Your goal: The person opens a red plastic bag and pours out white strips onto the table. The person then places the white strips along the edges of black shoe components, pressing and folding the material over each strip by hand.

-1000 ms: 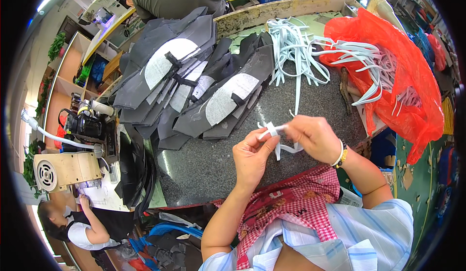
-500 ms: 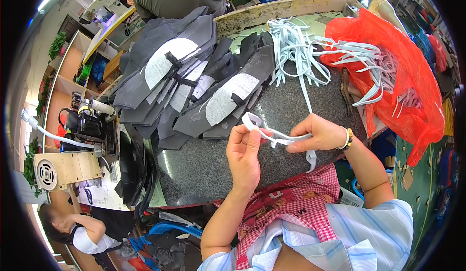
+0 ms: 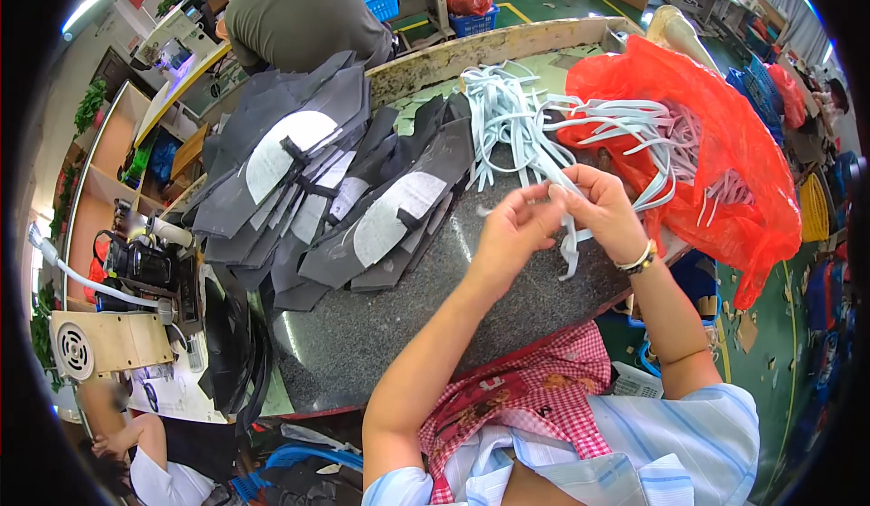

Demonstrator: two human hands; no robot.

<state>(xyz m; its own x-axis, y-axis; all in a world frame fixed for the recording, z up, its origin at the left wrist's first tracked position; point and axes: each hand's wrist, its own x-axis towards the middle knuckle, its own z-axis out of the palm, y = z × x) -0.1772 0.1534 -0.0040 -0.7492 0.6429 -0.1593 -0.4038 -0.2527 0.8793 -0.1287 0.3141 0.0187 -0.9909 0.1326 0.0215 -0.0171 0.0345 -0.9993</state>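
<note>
Over the dark stone-like tabletop, both my hands meet at a pale blue flat strap. My right hand pinches it between thumb and fingers, and its loose end dangles below. Fingers curled, my left hand touches the right fingertips. A small pale strap end shows blurred beside its knuckles; most of what it grips is hidden. Just beyond my hands lies a tangled heap of similar straps, trailing right into a red plastic bag.
Left of my hands, dark grey cut panels with white half-round patches lie in overlapping stacks. A raised wooden rim borders the far table edge. Beyond it sits a person in a grey-green shirt. A machine stands at left.
Both hands have moved up and right toward the strap heap and come together. The strap loop that stood out between them no longer shows. The view has shifted slightly.
</note>
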